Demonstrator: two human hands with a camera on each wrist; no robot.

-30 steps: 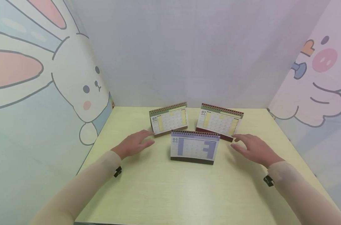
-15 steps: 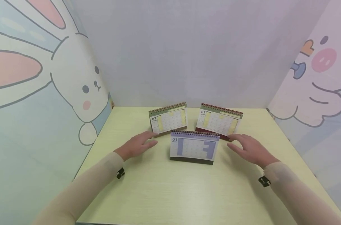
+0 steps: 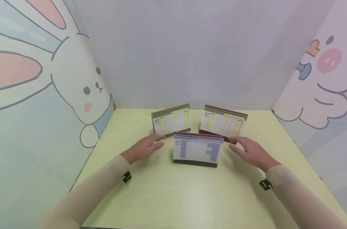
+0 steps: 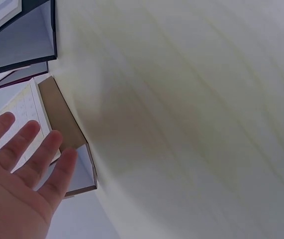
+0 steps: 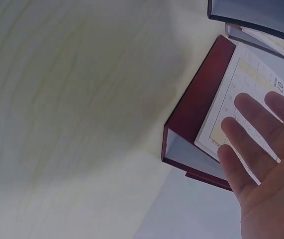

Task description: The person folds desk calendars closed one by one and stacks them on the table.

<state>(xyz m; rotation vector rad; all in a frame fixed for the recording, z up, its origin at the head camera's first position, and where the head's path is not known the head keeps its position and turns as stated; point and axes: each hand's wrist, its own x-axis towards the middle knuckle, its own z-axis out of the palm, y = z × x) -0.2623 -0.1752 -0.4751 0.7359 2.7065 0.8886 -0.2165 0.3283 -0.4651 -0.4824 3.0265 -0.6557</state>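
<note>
Between the left hand (image 3: 144,148) and right hand (image 3: 253,153), both spread wide, stands the purple calendar (image 3: 197,150). Just past the left one is the brown-based calendar (image 3: 173,122), past the right the red-based calendar (image 3: 223,124); can't tell if either's touched, tbh.

Three desk calendars stand on the table (image 3: 173,194). The front calendar (image 3: 198,151) is nearest the person, midway between the hands. Behind it to the left is the left rear calendar (image 3: 174,121); behind it to the right is the right rear calendar (image 3: 223,125), a gap between the two. Each has its outer end nearer the person. Beyond them rises the back wall (image 3: 185,54). The left hand (image 3: 143,148) is before the left rear calendar, the right hand (image 3: 253,152) before the right one's outer end; whether either touches is hard to tell.
</note>
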